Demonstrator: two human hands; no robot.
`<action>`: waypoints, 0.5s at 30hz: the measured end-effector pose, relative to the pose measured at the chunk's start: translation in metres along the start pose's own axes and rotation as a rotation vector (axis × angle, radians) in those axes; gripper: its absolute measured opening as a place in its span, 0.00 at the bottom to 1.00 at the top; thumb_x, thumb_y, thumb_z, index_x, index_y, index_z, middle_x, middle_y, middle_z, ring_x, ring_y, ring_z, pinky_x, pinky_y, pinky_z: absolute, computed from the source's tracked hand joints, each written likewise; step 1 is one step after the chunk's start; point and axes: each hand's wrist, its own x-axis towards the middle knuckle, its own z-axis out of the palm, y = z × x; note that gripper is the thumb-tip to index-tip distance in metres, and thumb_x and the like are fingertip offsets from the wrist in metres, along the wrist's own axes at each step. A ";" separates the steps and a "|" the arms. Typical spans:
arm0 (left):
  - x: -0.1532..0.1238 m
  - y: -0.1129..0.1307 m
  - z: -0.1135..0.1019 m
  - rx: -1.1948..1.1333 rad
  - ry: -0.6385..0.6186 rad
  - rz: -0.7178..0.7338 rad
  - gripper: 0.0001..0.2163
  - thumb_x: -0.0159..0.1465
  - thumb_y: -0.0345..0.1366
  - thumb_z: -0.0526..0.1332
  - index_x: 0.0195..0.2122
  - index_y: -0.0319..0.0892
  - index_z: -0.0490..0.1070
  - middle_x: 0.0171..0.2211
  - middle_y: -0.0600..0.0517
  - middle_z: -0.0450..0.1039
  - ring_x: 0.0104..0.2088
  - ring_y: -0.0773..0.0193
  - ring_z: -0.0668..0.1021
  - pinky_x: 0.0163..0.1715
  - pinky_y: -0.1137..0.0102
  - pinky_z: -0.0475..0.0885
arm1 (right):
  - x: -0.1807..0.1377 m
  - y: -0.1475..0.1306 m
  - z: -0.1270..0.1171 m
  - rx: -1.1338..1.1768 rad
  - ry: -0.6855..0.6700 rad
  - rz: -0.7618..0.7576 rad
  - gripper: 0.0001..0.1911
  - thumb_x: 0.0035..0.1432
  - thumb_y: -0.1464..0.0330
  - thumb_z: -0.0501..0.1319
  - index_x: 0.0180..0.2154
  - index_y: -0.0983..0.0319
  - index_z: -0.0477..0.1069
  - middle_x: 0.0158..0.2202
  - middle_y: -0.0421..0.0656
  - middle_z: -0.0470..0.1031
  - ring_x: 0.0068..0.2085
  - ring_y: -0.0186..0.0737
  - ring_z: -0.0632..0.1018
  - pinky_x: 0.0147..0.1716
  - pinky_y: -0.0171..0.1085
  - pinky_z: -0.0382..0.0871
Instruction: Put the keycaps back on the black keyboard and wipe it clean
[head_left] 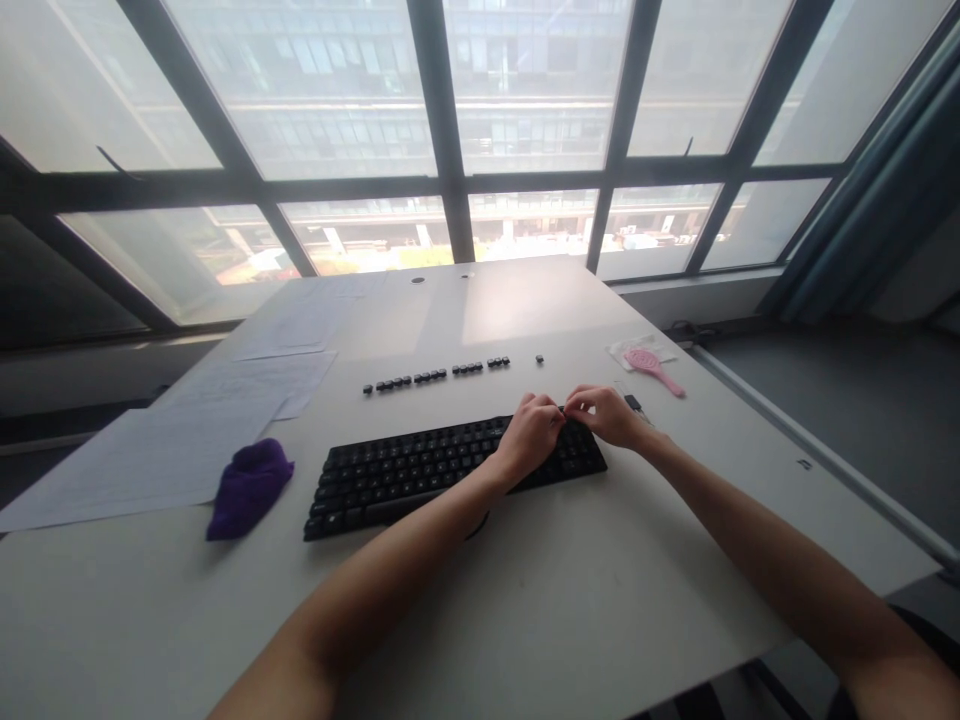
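Note:
A black keyboard [420,465] lies slightly slanted on the white table. Over its upper right part, my left hand [531,436] is closed, fingertips pinched together near the back edge. My right hand [604,414] comes in from the right, thumb and forefinger pinched at almost the same spot. The fingertips of both hands nearly meet; whatever is between them is too small to make out. Behind the keyboard, several loose black keycaps [430,376] stand in a row in small groups. A single keycap [539,358] sits apart at the row's right end.
Left of the keyboard lies a crumpled purple cloth [251,488], beside white paper sheets [180,440]. A pink hairbrush [654,368] rests on a clear plastic bag at the right. A small black object [632,402] lies behind my right hand. Large windows rise beyond the table [517,300].

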 end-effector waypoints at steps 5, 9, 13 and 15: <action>0.005 0.010 -0.016 0.054 0.019 -0.001 0.11 0.69 0.33 0.59 0.30 0.40 0.79 0.38 0.47 0.78 0.40 0.59 0.75 0.50 0.64 0.70 | 0.060 0.035 0.013 -0.126 0.204 0.134 0.07 0.58 0.70 0.63 0.37 0.62 0.79 0.38 0.47 0.82 0.32 0.38 0.78 0.38 0.39 0.74; 0.003 0.010 -0.047 0.104 0.017 -0.065 0.11 0.68 0.33 0.59 0.31 0.41 0.79 0.37 0.47 0.79 0.39 0.58 0.77 0.49 0.63 0.70 | 0.104 0.050 0.026 -0.202 0.157 0.139 0.07 0.58 0.73 0.64 0.39 0.64 0.79 0.40 0.47 0.82 0.34 0.36 0.79 0.44 0.38 0.71; -0.015 -0.005 -0.091 0.122 0.023 -0.122 0.10 0.67 0.34 0.60 0.32 0.41 0.80 0.36 0.47 0.80 0.39 0.58 0.78 0.48 0.63 0.71 | 0.127 0.054 0.034 -0.187 0.098 0.114 0.04 0.59 0.69 0.67 0.31 0.63 0.78 0.34 0.44 0.81 0.36 0.37 0.79 0.45 0.36 0.70; -0.031 -0.016 -0.113 0.140 0.035 -0.154 0.10 0.66 0.34 0.60 0.31 0.41 0.80 0.37 0.47 0.80 0.39 0.57 0.79 0.47 0.63 0.72 | 0.131 0.054 0.035 -0.177 0.076 0.110 0.09 0.57 0.68 0.69 0.25 0.60 0.76 0.30 0.43 0.80 0.34 0.39 0.79 0.43 0.37 0.72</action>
